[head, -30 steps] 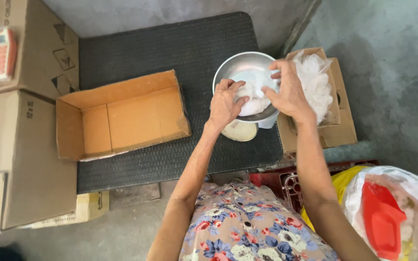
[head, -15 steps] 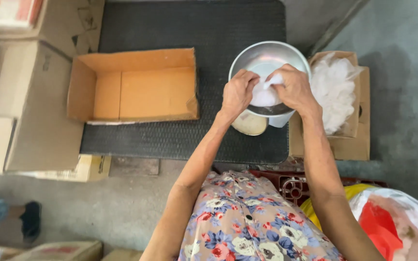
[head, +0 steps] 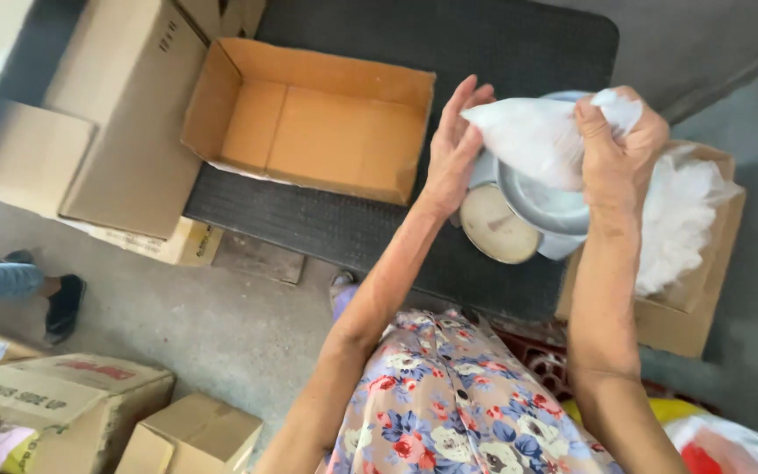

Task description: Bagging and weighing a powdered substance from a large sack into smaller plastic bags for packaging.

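Observation:
I hold a filled white plastic bag (head: 528, 136) above the metal pan (head: 541, 206) of a small dial scale (head: 495, 226). My right hand (head: 618, 145) grips the bag's twisted neck from above. My left hand (head: 451, 145) presses flat against the bag's left side, fingers straight. The scale stands on a dark ribbed mat (head: 484, 53). An empty open cardboard box (head: 313, 118) lies on the mat to the left of my hands.
A carton full of clear plastic bags (head: 686, 219) stands right of the scale. Closed cardboard boxes (head: 125, 105) line the left side, and more boxes (head: 63, 395) sit on the concrete floor. Another person's leg and dark shoe (head: 63, 303) show at the far left.
The bag has come up out of the scale pan, held in both hands. The view has swung down and left, bringing more floor and boxes into sight.

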